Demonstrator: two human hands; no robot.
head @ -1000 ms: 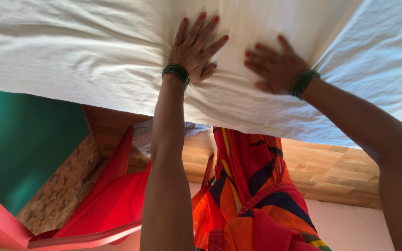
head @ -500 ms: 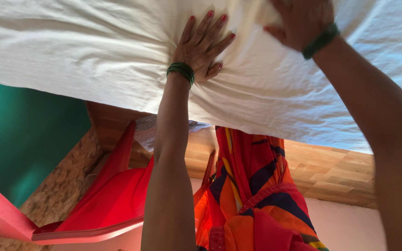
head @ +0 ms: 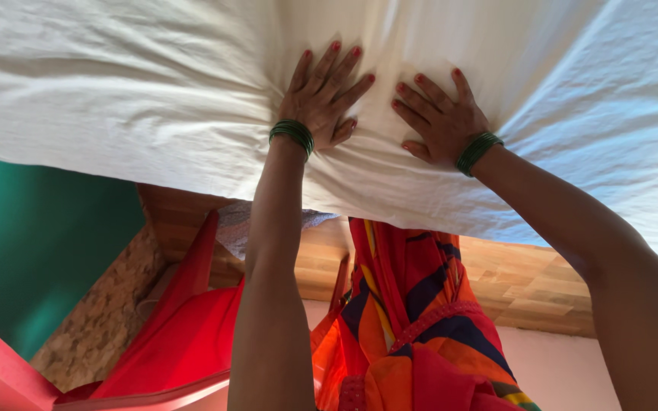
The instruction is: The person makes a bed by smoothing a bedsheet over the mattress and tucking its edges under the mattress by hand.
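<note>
A large white cloth lies spread over a surface and fills the upper part of the head view. My left hand rests flat on it with fingers spread, a stack of green bangles on the wrist. Beside it, my right hand also lies flat on the cloth with fingers apart and green bangles on the wrist. The two hands are close together but apart. Creases in the cloth radiate from under both palms. Neither hand holds anything.
A red plastic chair stands at the lower left. My orange, red and blue patterned garment hangs below the cloth's edge. Wooden flooring and a green wall show beneath.
My right hand slid up the cloth half a second ago, then came back down beside the left hand. The left hand stayed pressed in place.
</note>
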